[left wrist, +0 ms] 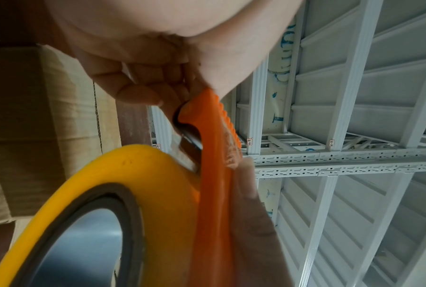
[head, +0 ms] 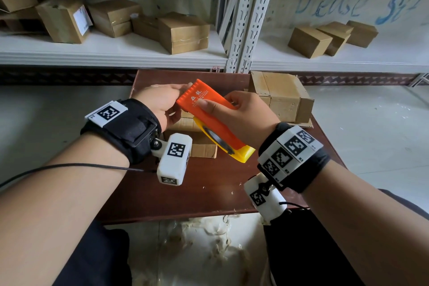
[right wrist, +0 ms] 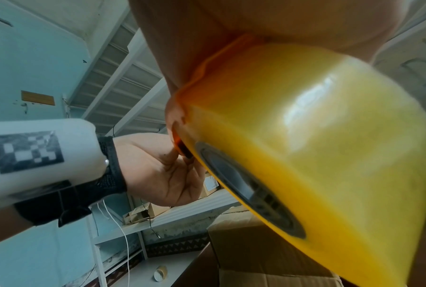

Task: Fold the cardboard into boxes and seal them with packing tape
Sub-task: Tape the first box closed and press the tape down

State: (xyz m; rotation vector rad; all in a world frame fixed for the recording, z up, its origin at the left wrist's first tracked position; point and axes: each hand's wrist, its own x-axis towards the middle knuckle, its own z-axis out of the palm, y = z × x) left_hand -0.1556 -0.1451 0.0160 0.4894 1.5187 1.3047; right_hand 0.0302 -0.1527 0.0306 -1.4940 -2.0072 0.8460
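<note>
Gripped in the right hand [head: 243, 116], an orange tape dispenser [head: 209, 114] with its yellow roll [right wrist: 312, 147] hovers over a cardboard box [head: 185, 123] on the table [head: 209, 193] as left fingertips [left wrist: 143, 97] pinch at its blade end, suggesting sealing has yet to begin; a folded box [head: 283, 97] waits nearby.

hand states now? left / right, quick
Left hand: pinching the front end of the orange tape dispenser.
Right hand: gripping the dispenser body, thumb on top.

- tape dispenser [head: 204, 102]: orange, white lettering
- tape roll [head: 241, 154]: translucent yellow, grey core
- table [head: 209, 193]: dark reddish-brown
- box [head: 282, 95], two o'clock: plain brown
- wrist straps [head: 130, 130]: black, checkered white tags
</note>
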